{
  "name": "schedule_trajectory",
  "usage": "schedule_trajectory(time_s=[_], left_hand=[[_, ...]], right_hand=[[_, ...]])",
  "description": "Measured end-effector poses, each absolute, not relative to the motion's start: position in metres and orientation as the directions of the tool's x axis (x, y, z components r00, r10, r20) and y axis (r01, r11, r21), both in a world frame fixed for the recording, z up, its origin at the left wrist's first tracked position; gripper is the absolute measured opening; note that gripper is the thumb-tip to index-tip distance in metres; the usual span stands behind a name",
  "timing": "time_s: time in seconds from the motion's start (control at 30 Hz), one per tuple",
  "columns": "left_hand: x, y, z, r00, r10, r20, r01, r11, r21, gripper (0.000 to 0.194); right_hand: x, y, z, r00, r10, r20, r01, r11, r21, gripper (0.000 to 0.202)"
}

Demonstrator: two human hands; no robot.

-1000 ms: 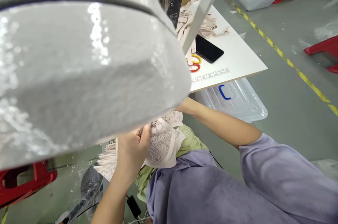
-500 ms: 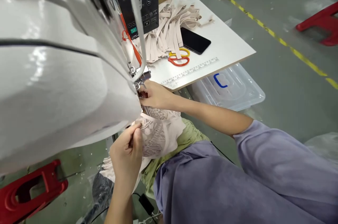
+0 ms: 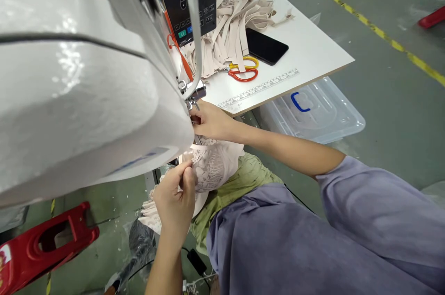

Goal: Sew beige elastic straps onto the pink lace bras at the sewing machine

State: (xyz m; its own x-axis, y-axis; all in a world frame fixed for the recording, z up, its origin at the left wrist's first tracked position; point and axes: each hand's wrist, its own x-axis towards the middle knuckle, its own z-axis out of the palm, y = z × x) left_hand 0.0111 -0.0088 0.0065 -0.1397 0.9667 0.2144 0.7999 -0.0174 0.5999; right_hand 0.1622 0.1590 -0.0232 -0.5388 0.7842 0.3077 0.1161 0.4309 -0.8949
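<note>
Left hand (image 3: pixel 174 197) upright on steep forearm, thumb and forefinger pinching lace (image 3: pixel 215 165) at its edge. Lace runs from below machine (image 3: pixel 86 100) over green cloth (image 3: pixel 245 176). Right hand (image 3: pixel 213 122) stretched across, curled by metal parts (image 3: pixel 197 90); fingertips hidden, grip cannot be told.

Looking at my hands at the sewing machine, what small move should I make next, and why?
I'd probably ease your right hand slightly back from the metal parts at the sewing machine's front end: it sits very close to them, while your left hand pinches the lace fabric nearby and could guide it.
</note>
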Motion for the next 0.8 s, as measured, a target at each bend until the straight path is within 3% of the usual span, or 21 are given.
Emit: schedule_trajectory(time_s=[0.2, 0.5, 0.57, 0.7, 0.8], left_hand=[[0.012, -0.008, 0.005, -0.077, 0.965, 0.252, 0.823, -0.081, 0.562, 0.025], [0.004, -0.017, -0.012, -0.123, 0.966, 0.227, 0.849, -0.016, 0.528, 0.031], [0.005, -0.017, -0.016, -0.153, 0.949, 0.275, 0.875, 0.001, 0.484, 0.033], [0.025, -0.015, -0.019, -0.085, 0.848, 0.522, 0.942, -0.102, 0.319, 0.04], [0.046, -0.013, -0.018, 0.005, 0.868, 0.497, 0.964, -0.137, 0.229, 0.051]], right_hand=[[0.163, 0.16, -0.027, -0.539, 0.768, 0.346, 0.092, 0.462, -0.882, 0.007], [0.166, 0.161, -0.032, -0.516, 0.761, 0.393, 0.089, 0.504, -0.859, 0.004], [0.166, 0.161, -0.032, -0.511, 0.767, 0.387, 0.1, 0.501, -0.86, 0.004], [0.165, 0.154, -0.03, -0.491, 0.792, 0.363, 0.126, 0.477, -0.87, 0.007], [0.163, 0.148, -0.027, -0.462, 0.812, 0.356, 0.121, 0.455, -0.882, 0.006]])
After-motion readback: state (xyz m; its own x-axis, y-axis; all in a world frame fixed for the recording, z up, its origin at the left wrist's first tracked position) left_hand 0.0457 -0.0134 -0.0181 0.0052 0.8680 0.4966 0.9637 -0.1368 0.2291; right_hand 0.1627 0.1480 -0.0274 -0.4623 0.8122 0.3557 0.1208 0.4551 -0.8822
